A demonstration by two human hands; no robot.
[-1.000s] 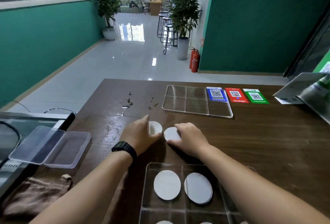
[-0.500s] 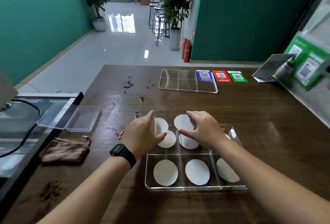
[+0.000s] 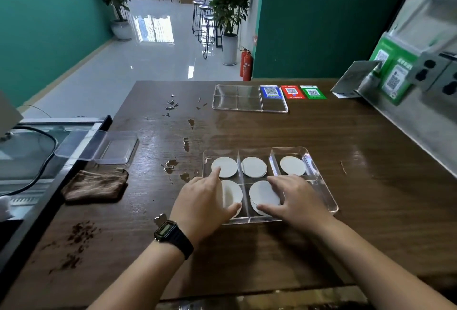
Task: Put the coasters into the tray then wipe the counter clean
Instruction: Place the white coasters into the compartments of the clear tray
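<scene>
Five white round coasters show in the clear acrylic tray (image 3: pixel 324 187), which is split into compartments: three across the far row, at far left (image 3: pixel 226 165), far middle (image 3: pixel 254 166) and far right (image 3: pixel 293 165), and two in the near row, near left (image 3: pixel 232 194) and near middle (image 3: pixel 263 194), the last seeming to lie on another disc whose edge peeks out below it. The left hand (image 3: pixel 202 204), a black digital watch (image 3: pixel 173 236) on its wrist, has its grip around the near-left coaster, thumb curled at its near edge, forefinger stretched to touch the far-left one. The right hand (image 3: pixel 296 198) pinches the near-middle coaster, thumb at its near edge and fingers spread over its right side. A second clear divided tray (image 3: pixel 249 109) sits well apart at the far side of the bench (image 3: pixel 321 141), with three flat QR cards by it: blue (image 3: pixel 271 92), red (image 3: pixel 291 92) and green (image 3: pixel 312 92). The bench is dark wood-grain, glossy, with wet puddles (image 3: pixel 173 163) and dark crumbs (image 3: pixel 76 235) on its left part. One crumpled brown cloth (image 3: pixel 95 186) lies left of the tray, beside a clear lidded plastic box (image 3: pixel 108 147). Behind are teal walls, a shiny pale floor, two potted plants, bar stools and two red fire extinguishers (image 3: pixel 246 63).
</scene>
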